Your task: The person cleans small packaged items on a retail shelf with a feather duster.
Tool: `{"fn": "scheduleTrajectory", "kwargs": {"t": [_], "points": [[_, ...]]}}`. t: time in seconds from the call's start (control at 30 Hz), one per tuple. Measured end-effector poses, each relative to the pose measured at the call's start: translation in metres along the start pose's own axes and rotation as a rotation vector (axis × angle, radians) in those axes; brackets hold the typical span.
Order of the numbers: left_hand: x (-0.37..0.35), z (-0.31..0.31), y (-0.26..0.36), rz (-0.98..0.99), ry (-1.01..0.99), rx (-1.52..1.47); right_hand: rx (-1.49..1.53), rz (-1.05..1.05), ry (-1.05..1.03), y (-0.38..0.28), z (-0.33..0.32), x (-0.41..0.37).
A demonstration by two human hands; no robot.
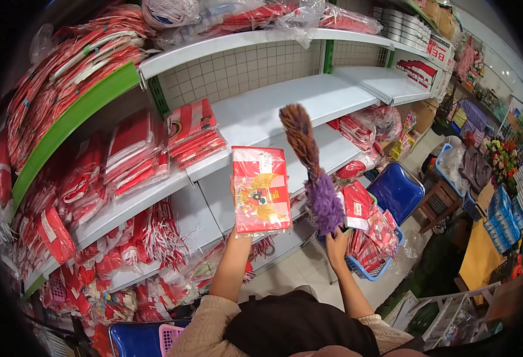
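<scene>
The white shelving (279, 104) spans the view, with bare boards behind the work and a stack of red packets (194, 134) at the near board's left end; give both hands room from its front edges. The blue basket (365, 272), loaded with red packets, sits below and beyond the right hand, so the elbow is best kept off it. The feather duster (324, 199) stands upright, its brown tip leaning left; grip it low and keep its plumes off the glossy wrapper. The Garuda-emblem packet (261, 190) is raised before the shelves, face to the camera; holding it flat should spare its film from creasing. The right hand (336, 243) has its fingers curled round the duster's lower end. The left hand (233, 189) holds the packet from behind; its fingers are mostly hidden, so I cannot tell their spread.
</scene>
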State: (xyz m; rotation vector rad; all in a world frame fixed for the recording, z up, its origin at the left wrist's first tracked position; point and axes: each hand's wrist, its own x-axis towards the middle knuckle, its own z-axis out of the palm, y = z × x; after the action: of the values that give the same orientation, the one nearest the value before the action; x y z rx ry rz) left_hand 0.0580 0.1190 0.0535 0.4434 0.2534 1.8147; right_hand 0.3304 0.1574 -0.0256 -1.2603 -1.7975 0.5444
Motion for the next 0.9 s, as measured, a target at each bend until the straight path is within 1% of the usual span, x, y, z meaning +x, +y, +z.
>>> {"fn": "scheduleTrajectory", "kwargs": {"t": [0.07, 0.1, 0.2, 0.23, 0.33, 0.37, 0.47, 0.5, 0.6, 0.63, 0.73, 0.83, 0.9], "points": [[-0.001, 0.001, 0.001, -0.007, -0.004, -0.001, 0.118, -0.115, 0.008, 0.004, -0.002, -0.011], [-0.001, 0.001, 0.001, -0.011, -0.005, 0.001, 0.031, -0.213, -0.034, 0.032, 0.005, -0.013], [0.000, 0.003, 0.003, -0.010, -0.011, -0.007, -0.198, -0.321, -0.094, 0.025, -0.013, -0.011], [-0.001, 0.003, 0.004, -0.012, -0.012, -0.008, -0.183, -0.325, -0.027, 0.035, -0.008, -0.011], [-0.001, 0.003, 0.008, -0.017, -0.015, -0.013, -0.255, -0.065, 0.014, 0.043, 0.002, -0.014], [0.000, 0.003, 0.008, -0.014, -0.019, -0.012, -0.141, 0.033, 0.047, 0.040, 0.006, -0.014], [0.001, 0.005, 0.008, -0.014, -0.023, -0.012, -0.052, -0.001, 0.024, 0.034, 0.006, -0.024], [0.001, 0.004, 0.008, -0.017, -0.022, -0.013, -0.121, -0.105, -0.061, 0.043, 0.005, -0.030], [0.002, 0.003, 0.005, -0.027, -0.018, -0.018, -0.158, -0.364, -0.082, 0.020, -0.008, -0.030], [0.004, 0.004, 0.004, -0.027, -0.019, -0.019, -0.143, -0.323, -0.078, 0.022, -0.005, -0.030], [0.005, 0.004, 0.003, -0.028, -0.017, -0.021, -0.237, -0.020, -0.037, 0.028, 0.003, -0.025], [0.009, 0.006, 0.002, -0.022, -0.014, -0.028, -0.072, 0.164, 0.025, 0.013, 0.007, -0.019], [0.013, 0.008, 0.002, -0.023, -0.017, -0.025, -0.036, 0.057, 0.020, 0.012, 0.014, -0.023]]}}
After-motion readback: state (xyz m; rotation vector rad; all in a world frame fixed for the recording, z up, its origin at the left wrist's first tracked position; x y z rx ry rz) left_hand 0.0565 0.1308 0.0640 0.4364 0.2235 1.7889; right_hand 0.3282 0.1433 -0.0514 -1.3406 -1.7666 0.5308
